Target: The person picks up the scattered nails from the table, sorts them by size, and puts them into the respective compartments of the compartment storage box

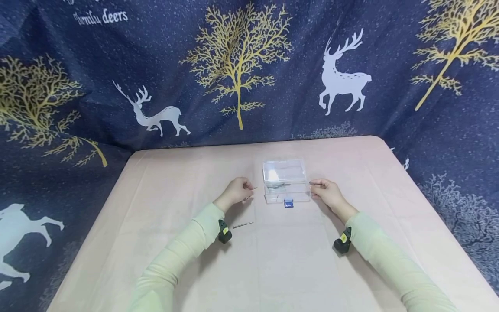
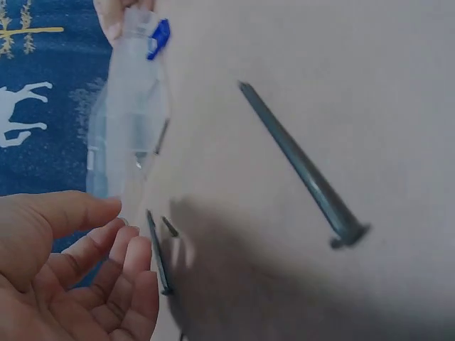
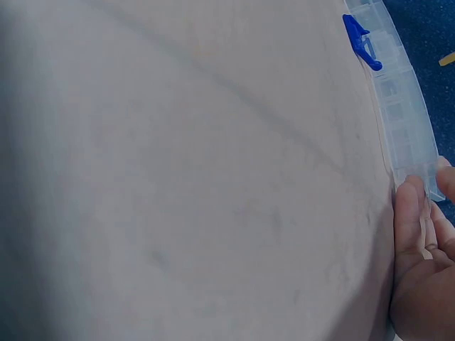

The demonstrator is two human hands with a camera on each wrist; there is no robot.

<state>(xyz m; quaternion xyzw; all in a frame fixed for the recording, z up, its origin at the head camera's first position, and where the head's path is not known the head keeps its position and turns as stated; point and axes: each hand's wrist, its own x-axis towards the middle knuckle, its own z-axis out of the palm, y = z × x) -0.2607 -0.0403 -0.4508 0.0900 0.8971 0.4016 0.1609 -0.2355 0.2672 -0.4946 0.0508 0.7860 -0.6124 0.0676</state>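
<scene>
A small clear plastic box (image 1: 286, 182) with a blue latch (image 1: 288, 203) stands mid-table, with several dark nails (image 1: 277, 185) inside it. My left hand (image 1: 238, 190) is just left of the box with curled fingers, and a thin nail (image 1: 254, 188) sticks out from its fingertips. In the left wrist view that nail (image 2: 158, 252) lies along the fingertips (image 2: 131, 249). A loose nail (image 1: 243, 225) lies on the cloth near my left wrist and looks large in the left wrist view (image 2: 302, 167). My right hand (image 1: 325, 191) holds the box's right end (image 3: 416, 153), with fingertips (image 3: 409, 206) on its corner.
The table (image 1: 156, 208) is covered with a pale pink cloth. A dark blue curtain (image 1: 234, 65) printed with deer and gold trees hangs behind and around it. Black wrist cameras (image 1: 224, 232) sit on both pale green sleeves.
</scene>
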